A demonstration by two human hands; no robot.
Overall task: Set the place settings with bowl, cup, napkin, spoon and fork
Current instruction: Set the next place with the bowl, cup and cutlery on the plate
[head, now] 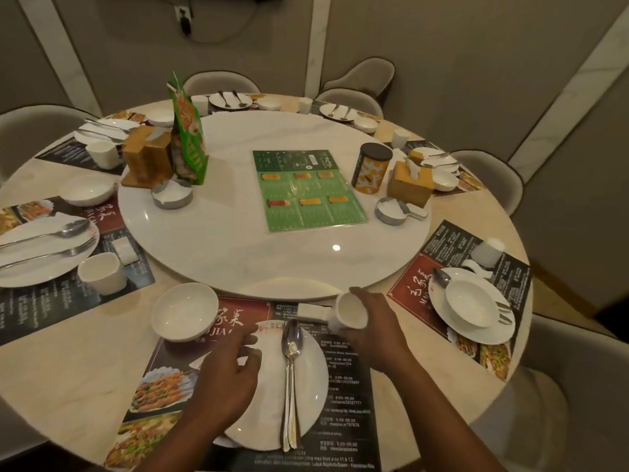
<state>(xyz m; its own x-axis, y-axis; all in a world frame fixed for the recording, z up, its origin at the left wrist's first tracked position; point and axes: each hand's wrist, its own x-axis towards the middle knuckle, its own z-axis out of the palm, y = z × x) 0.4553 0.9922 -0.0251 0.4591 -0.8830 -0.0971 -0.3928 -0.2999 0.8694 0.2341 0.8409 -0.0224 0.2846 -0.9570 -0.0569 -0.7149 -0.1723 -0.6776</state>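
Note:
At the near setting a white plate (315,396) lies on a printed placemat (347,386), with a napkin (272,369) across it. A spoon (292,345) and a fork under it lie together on the napkin, handles towards me. My left hand (228,373) rests on the napkin at the plate's left side, fingers loosely bent. My right hand (374,330) grips a white cup (349,313), tilted with its mouth towards me, just right of the plate's far edge. A white bowl (184,311) stands at the placemat's far left corner.
A small white rest (311,311) lies just left of the cup. A white turntable (272,206) carries a green menu (308,189), tissue boxes, ashtrays and a yellow can (371,168). Other settings ring the round table; at the right one a bowl (471,303) sits on its plate. Chairs surround it.

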